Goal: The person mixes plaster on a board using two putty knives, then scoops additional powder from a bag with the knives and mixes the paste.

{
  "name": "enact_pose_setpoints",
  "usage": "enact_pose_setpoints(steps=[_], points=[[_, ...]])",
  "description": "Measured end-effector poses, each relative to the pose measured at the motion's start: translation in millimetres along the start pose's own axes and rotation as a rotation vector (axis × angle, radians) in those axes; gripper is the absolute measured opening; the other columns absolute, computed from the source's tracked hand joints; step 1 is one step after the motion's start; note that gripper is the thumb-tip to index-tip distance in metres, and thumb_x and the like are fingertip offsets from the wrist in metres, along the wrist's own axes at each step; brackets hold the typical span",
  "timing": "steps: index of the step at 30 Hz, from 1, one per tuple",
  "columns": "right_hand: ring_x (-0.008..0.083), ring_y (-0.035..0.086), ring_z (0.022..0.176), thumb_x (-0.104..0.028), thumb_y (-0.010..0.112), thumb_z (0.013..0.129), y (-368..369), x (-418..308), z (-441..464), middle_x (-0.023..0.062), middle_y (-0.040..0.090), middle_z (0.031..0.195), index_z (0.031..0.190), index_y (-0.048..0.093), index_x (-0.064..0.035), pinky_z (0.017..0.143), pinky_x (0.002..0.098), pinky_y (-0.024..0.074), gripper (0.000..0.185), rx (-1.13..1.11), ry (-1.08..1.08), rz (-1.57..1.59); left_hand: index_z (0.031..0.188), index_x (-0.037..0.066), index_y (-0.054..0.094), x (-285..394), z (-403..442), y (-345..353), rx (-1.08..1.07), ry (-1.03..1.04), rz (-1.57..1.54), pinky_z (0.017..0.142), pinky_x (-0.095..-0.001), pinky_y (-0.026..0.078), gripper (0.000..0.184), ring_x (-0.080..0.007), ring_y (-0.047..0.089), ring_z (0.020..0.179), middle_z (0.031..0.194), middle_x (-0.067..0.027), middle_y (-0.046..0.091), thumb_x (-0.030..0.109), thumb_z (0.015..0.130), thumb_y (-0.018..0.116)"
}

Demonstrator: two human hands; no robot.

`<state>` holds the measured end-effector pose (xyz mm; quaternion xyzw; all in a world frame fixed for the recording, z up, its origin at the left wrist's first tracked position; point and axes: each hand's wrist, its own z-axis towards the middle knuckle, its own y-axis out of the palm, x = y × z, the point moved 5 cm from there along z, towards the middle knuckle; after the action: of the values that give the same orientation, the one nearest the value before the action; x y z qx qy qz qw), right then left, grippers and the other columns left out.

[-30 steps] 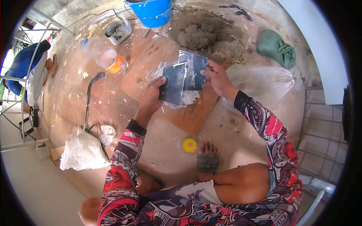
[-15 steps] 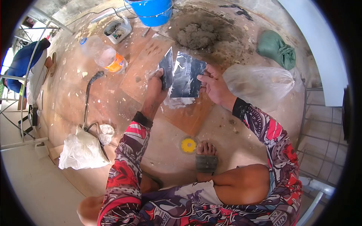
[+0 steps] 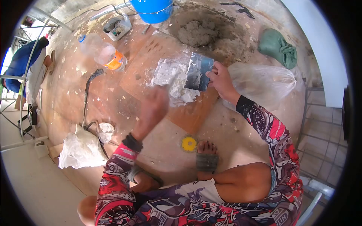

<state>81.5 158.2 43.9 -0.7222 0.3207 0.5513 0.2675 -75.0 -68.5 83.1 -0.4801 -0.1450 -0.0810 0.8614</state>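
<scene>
My right hand (image 3: 220, 80) grips the right edge of a flat dark scraper plate (image 3: 200, 71) smeared with white paste. The plate is tilted over a brown board (image 3: 188, 117) on the floor. A rough patch of white paste (image 3: 169, 71) lies on that board, left of the plate and partly behind it. My left hand (image 3: 155, 102) is at the patch's lower left, smeared by motion. Its fingers look curled, but I cannot make out whether anything is in them.
A blue bucket (image 3: 152, 13), grey mortar heap (image 3: 198, 33), and small tub (image 3: 117, 28) are at the back. A plastic bottle (image 3: 102, 52) and white bag (image 3: 81, 148) lie left; a green sack (image 3: 277, 47) and clear bag (image 3: 260, 81) right. A yellow disc (image 3: 188, 143) is near my foot. Another person (image 3: 26, 64) bends far left.
My left hand has moved down and left, away from the right-hand plate. The smaller dark plate it held is out of sight. More white paste on the board is uncovered.
</scene>
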Motion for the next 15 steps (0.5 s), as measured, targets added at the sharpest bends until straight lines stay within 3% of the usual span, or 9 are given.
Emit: enact_pose_setpoints(steps=[1,3,7,10,13,15], points=[[0.0142,0.068,0.082,0.0,0.065,0.09,4,3,2,0.0082,0.068,0.095,0.107,0.057,0.0006,0.062,0.0291,0.0554,0.018,0.007,-0.1,-0.057,0.12,-0.003,0.06,15,-1,7,-0.057,0.013,-0.011,0.067,-0.0454,0.054,0.04,-0.0324,0.062,0.086,0.095,-0.0148,0.058,0.0,0.08,0.062],[0.0174,0.069,0.083,0.0,0.065,0.09,12,15,8,0.0126,0.069,0.094,0.109,0.057,0.0037,0.065,0.0321,0.0557,0.021,0.024,-0.303,-0.173,0.121,-0.003,0.06,37,14,16,-0.047,-0.056,-0.052,0.066,-0.0449,0.054,0.039,-0.0326,0.062,0.086,0.094,-0.0143,0.057,0.001,0.082,0.061],[0.0211,0.07,0.082,0.0,0.065,0.09,32,-10,-16,0.0157,0.068,0.086,0.111,0.057,0.0047,0.068,0.0345,0.0551,0.023,-0.013,-0.244,-0.195,0.119,-0.001,0.059,52,37,32,0.034,-0.134,-0.029,0.065,-0.0463,0.054,0.035,-0.0358,0.063,0.082,0.092,-0.0149,0.056,0.003,0.085,0.06],[0.0193,0.066,0.072,0.0,0.064,0.09,34,-22,-27,0.0144,0.067,0.079,0.108,0.056,0.0041,0.065,0.0338,0.0522,0.02,-0.019,-0.297,-0.225,0.112,-0.002,0.06,16,42,50,-0.07,-0.29,-0.055,0.065,-0.0484,0.054,0.025,-0.0395,0.064,0.079,0.09,-0.0192,0.059,0.004,0.087,0.06],[0.0179,0.06,0.064,0.0,0.064,0.09,23,-32,-28,0.0137,0.065,0.076,0.106,0.055,0.0037,0.061,0.0333,0.0489,0.019,-0.013,-0.364,-0.332,0.094,-0.002,0.059,-34,43,49,0.132,-0.297,-0.115,0.062,-0.0447,0.05,0.012,-0.0375,0.063,0.071,0.081,-0.0194,0.059,0.009,0.093,0.062],[0.0177,0.056,0.06,0.0,0.063,0.09,11,-38,-15,0.0138,0.064,0.075,0.105,0.054,0.0036,0.059,0.0331,0.047,0.018,0.045,-0.467,-0.427,0.089,-0.003,0.06,-55,43,41,0.102,-0.404,-0.202,0.06,-0.0411,0.047,0.016,-0.0298,0.061,0.065,0.074,-0.0177,0.058,0.012,0.095,0.063]])
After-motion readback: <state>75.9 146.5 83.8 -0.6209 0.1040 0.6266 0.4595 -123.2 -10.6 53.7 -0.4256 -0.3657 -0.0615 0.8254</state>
